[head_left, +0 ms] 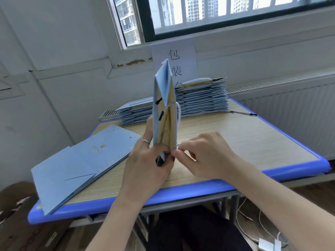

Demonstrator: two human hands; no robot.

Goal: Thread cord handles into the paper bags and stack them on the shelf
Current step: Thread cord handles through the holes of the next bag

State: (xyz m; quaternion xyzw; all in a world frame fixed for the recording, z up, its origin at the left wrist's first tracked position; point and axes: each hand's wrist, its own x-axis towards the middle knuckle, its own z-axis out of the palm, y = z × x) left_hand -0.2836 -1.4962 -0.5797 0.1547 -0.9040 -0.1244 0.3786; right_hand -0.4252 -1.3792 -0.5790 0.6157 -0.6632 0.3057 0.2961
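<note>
A flat blue bag [78,160] lies on the left of the tabletop [244,142]. In the middle, the left hand [146,163] holds a folded blue bag [164,113] up on end, its grip closed round the bottom. Just beside it, the right hand [204,154] pinches a white cord [178,145] at the bag's edge, and a stack of bags [201,98] sits behind.

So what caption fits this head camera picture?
Left hand holds a blue paper bag upright while right hand pinches its cord.
</note>
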